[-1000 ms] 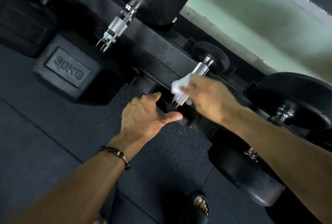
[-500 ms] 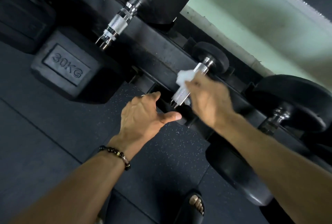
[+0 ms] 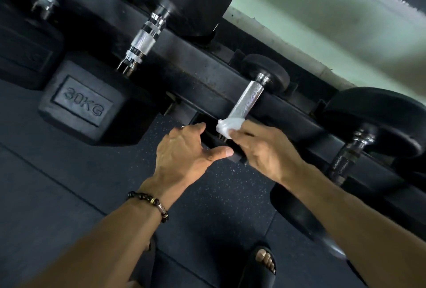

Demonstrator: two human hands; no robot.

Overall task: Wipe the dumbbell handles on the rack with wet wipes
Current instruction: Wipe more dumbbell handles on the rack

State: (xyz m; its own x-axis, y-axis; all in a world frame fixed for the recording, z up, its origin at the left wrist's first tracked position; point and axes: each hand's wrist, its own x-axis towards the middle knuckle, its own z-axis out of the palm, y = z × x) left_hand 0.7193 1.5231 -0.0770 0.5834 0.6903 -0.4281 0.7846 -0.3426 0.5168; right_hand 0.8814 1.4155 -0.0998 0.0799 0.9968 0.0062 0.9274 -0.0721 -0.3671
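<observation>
A black metal dumbbell rack [image 3: 191, 73] runs on a slant from upper left to lower right and carries the weights. On it lies a small dumbbell with a knurled silver steel handle [image 3: 247, 100] and a round black rubber head [image 3: 268, 72] at its far end; the near head is hidden behind the hands. The right hand [image 3: 265, 149] grips a crumpled white wet wipe [image 3: 227, 127] around the near end of that handle, fingers curled over it. The left hand [image 3: 184, 151] clasps the black near end of the same dumbbell, thumb stretched toward the right hand and almost touching it; a dark beaded bracelet [image 3: 151, 203] sits on its wrist.

To the left on the rack rests a black hexagonal dumbbell marked 30KG [image 3: 83, 103], its banded chrome handle [image 3: 141, 43] bare and well apart from the wipe. To the right sits a larger round black dumbbell [image 3: 378, 117] with a dark knurled handle [image 3: 345, 158], just beside the right forearm.

Below the rack's front edge lies open dark speckled rubber floor [image 3: 69, 184], with a foot in a black slide sandal [image 3: 264, 264] near the bottom. Behind the rack stands a pale green wall [image 3: 334, 22].
</observation>
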